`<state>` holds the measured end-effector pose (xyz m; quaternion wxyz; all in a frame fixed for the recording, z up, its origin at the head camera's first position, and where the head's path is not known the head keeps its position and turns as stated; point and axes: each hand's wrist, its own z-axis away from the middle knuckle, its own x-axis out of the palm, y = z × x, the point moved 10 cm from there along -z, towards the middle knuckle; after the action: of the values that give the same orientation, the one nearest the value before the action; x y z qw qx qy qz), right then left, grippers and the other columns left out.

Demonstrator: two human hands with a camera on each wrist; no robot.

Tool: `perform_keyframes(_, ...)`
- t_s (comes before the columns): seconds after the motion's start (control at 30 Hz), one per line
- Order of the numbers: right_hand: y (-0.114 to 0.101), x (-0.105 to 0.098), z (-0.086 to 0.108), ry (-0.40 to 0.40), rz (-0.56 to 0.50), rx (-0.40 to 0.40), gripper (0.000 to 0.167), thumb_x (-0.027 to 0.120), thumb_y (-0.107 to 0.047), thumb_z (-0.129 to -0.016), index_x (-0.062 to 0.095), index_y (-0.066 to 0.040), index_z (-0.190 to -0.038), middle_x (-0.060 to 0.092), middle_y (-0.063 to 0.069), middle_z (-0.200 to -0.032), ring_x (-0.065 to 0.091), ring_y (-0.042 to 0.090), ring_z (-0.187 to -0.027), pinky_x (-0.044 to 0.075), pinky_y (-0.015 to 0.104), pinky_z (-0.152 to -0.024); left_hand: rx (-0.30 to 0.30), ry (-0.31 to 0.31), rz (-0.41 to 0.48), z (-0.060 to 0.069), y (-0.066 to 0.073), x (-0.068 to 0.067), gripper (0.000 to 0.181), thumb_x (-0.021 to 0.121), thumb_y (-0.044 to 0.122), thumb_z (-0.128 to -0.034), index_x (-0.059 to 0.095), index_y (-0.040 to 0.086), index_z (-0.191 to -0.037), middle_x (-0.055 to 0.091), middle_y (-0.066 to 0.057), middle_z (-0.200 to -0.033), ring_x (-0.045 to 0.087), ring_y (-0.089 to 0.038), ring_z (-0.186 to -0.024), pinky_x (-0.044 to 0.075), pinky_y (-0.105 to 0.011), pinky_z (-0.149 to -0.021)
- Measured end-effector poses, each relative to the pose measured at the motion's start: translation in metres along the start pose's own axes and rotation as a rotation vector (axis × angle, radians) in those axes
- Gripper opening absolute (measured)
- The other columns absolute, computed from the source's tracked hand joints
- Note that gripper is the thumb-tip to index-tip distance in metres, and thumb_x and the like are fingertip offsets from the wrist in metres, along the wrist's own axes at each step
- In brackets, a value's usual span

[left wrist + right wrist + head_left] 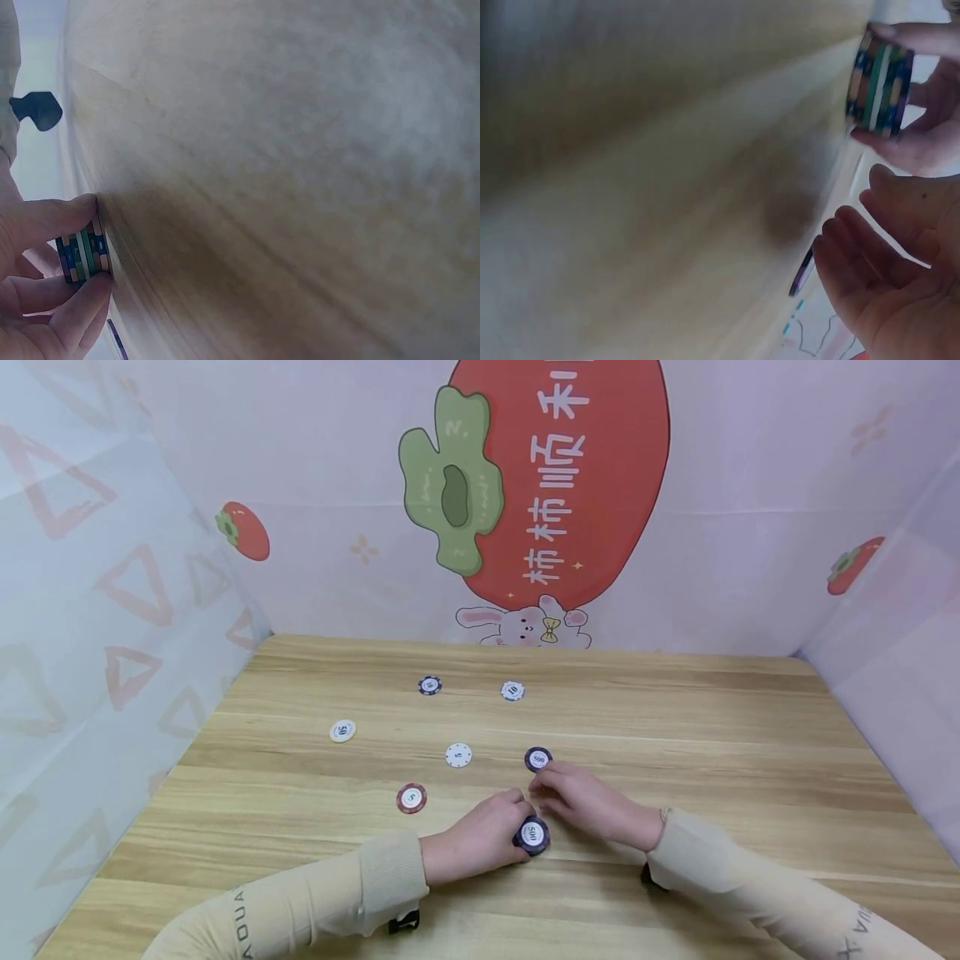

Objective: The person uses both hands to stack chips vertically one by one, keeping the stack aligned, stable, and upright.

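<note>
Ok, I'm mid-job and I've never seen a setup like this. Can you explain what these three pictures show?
There's no machine here, just a person's two bare hands. The widest picture comes from a camera on the head, looking forward and down. The other two come from cameras on the wrists, so the table appears tipped sideways in them.

The left hand holds a stack of chips between thumb and fingers; the top one reads 500. The right hand holds nothing that shows; its fingers are close to a dark 500 chip, though I can't tell if they touch it.

Also lying singly: a red chip, a white 5 chip, a 50 chip and two chips near the back edge.
</note>
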<state>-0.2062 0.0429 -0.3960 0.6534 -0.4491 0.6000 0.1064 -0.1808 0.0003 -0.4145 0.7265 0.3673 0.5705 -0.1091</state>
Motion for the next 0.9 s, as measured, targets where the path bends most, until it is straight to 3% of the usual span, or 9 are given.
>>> perform_keyframes(0.1,-0.001,0.0,-0.003,-0.008,0.078,-0.045,0.018,0.061,-0.002,-0.083,0.061,-0.001,-0.101,0.058,0.008,-0.102,0.055,0.02,-0.097,0.046,0.033,-0.084,-0.009,-0.008,0.008,0.0,-0.001,0.001,0.037,0.079,0.018,-0.0682,0.063,0.006,-0.1,0.054,0.002,-0.091,0.052,-0.005,-0.082,0.044,-0.017,-0.077)
perform_keyframes(0.27,0.001,-0.001,-0.01,-0.011,0.12,-0.097,0.022,0.061,-0.001,-0.082,0.061,0.001,-0.104,0.056,0.013,-0.112,0.052,0.026,-0.107,0.043,0.037,-0.091,0.001,0.0,0.008,0.0,-0.001,0.0,0.036,0.079,0.018,-0.0681,0.063,0.007,-0.098,0.053,0.002,-0.091,0.051,-0.005,-0.082,0.044,-0.017,-0.076)
perform_keyframes(0.53,0.005,0.003,-0.02,-0.027,0.206,-0.166,0.027,0.058,-0.002,-0.085,0.058,0.003,-0.112,0.052,0.017,-0.122,0.049,0.03,-0.112,0.04,0.04,-0.095,0.015,0.014,-0.039,-0.001,0.001,0.0,0.034,0.08,0.019,-0.0655,0.063,0.008,-0.093,0.051,0.004,-0.086,0.049,-0.005,-0.077,0.043,-0.016,-0.072)
perform_keyframes(0.9,0.016,-0.003,-0.023,0.012,0.222,-0.122,0.02,0.056,0.004,-0.084,0.062,0.0,-0.103,0.057,0.012,-0.104,0.053,0.026,-0.094,0.045,0.037,-0.083,0.006,0.002,-0.038,-0.001,0.0,0.0,0.034,0.079,0.02,-0.0668,0.064,0.007,-0.095,0.05,0.004,-0.085,0.048,-0.005,-0.076,0.042,-0.016,-0.071)
